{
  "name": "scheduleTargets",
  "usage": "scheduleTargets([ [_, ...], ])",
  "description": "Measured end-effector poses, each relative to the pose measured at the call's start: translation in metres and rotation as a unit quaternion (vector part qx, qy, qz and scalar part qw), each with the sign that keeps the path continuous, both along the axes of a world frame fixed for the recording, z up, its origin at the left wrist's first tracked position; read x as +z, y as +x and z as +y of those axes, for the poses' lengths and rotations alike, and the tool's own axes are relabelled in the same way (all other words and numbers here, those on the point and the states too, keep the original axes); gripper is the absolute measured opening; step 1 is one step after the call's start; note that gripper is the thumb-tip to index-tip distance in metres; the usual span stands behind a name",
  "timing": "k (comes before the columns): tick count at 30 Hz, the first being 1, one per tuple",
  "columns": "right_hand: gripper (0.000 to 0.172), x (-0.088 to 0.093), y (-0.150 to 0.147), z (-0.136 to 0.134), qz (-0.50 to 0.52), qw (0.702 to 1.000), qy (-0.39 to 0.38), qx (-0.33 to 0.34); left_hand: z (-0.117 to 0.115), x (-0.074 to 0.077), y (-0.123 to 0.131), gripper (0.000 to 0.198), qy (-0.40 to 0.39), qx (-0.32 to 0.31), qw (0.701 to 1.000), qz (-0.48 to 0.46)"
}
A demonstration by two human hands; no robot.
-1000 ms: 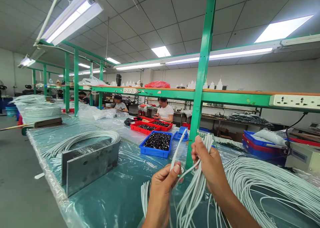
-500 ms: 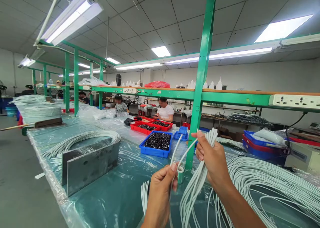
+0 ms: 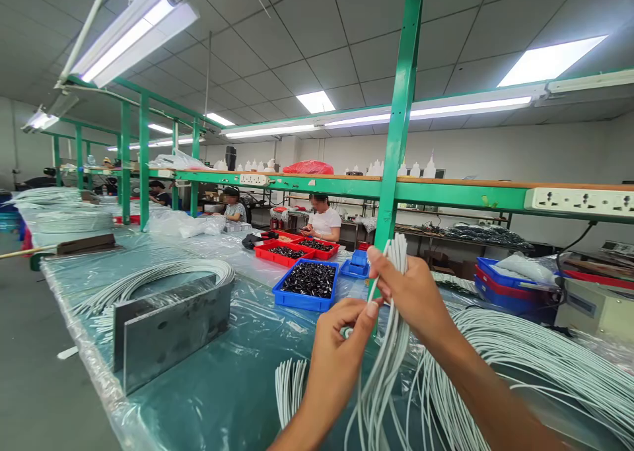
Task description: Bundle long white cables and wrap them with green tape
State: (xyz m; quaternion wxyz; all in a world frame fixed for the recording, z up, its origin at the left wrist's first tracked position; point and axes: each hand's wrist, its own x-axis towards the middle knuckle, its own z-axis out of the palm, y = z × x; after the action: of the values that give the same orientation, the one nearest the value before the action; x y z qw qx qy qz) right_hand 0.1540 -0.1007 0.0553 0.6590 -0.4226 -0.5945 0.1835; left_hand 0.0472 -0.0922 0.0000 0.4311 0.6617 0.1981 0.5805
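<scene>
My right hand [image 3: 413, 292] is closed around a bundle of white cables [image 3: 389, 352], whose cut ends stick up above the fingers. My left hand [image 3: 341, 345] pinches a single white cable [image 3: 372, 289] at the left side of that bundle, close to the right hand's fingertips. Below, the bundle hangs down in loose strands. Behind my left wrist, more cable ends [image 3: 290, 385] stand in a small cluster. To the right of my right forearm lies a large coil of white cables [image 3: 539, 345].
A blue tray of small black parts [image 3: 306, 282] stands behind the hands, with red trays [image 3: 282, 251] beyond it. Two upright metal plates [image 3: 173, 332] and a cable coil [image 3: 163, 273] are left. A green post [image 3: 400, 101] rises ahead. Other people [image 3: 324, 220] sit farther back.
My left hand has moved right and up to the bundle. Two separate cable ends stood apart at the left hand before; now one cable lies against the bundle. The view has shifted slightly.
</scene>
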Motion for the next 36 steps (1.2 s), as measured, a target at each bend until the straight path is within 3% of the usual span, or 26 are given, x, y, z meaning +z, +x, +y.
scheduleTargets([
  [1,0.045,0.006,0.001,0.001,-0.001,1.000,0.012,-0.016,-0.001,0.004,0.001,0.023,0.010,-0.002,1.000,0.006],
  [4,0.047,0.025,0.006,0.005,0.011,0.999,0.045,-0.028,-0.002,0.015,0.006,0.038,0.048,-0.025,0.998,0.029],
  [7,0.044,0.044,0.010,0.008,0.050,0.997,0.059,0.001,0.001,0.028,0.015,0.025,0.127,-0.028,0.989,0.073],
  [11,0.042,0.061,0.016,0.007,0.092,0.994,0.055,0.030,0.008,0.046,0.028,0.036,0.152,-0.027,0.986,0.063],
  [13,0.042,0.067,0.020,0.006,0.086,0.994,0.063,0.022,0.011,0.056,0.034,0.039,0.140,-0.058,0.988,0.044],
  [19,0.045,0.073,0.032,0.004,0.009,0.994,0.071,-0.087,0.019,0.076,0.044,0.047,0.112,-0.189,0.974,0.052],
  [24,0.047,0.069,0.034,0.001,0.010,0.993,0.082,-0.085,0.020,0.076,0.045,0.053,0.097,-0.251,0.960,0.082],
  [31,0.046,0.061,0.032,0.000,0.081,0.990,0.090,-0.075,0.015,0.059,0.049,0.048,0.056,-0.237,0.968,0.054],
  [36,0.050,0.056,0.037,0.001,0.015,0.993,0.072,-0.094,0.025,0.067,0.041,0.034,0.052,-0.356,0.922,0.142],
])
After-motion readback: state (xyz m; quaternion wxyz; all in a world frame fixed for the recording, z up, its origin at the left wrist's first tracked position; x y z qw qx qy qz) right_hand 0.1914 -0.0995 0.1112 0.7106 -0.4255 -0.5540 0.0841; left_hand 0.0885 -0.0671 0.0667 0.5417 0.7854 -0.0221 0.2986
